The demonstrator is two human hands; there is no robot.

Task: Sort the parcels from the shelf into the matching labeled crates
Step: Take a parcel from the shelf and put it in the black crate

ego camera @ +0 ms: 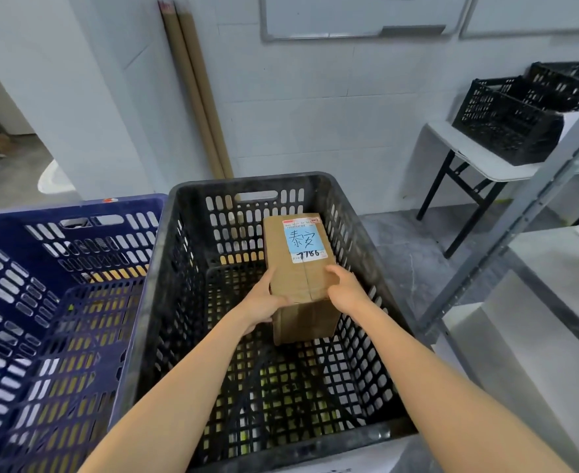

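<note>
A brown cardboard parcel (298, 268) with a white shipping label and a blue sticker with handwriting sits inside the black slatted crate (175, 240), toward its far right. My left hand (264, 302) grips the parcel's near left edge, thumb on top. My right hand (346, 290) grips its near right edge. Both arms reach down into the crate. Whether the parcel rests on the crate floor cannot be told.
A blue crate (59, 268) stands directly left of the black one. A grey metal shelf frame (506, 233) rises at the right. Two small black crates (506, 128) sit on a white folding table behind it. Cardboard tubes (196, 97) lean against the wall.
</note>
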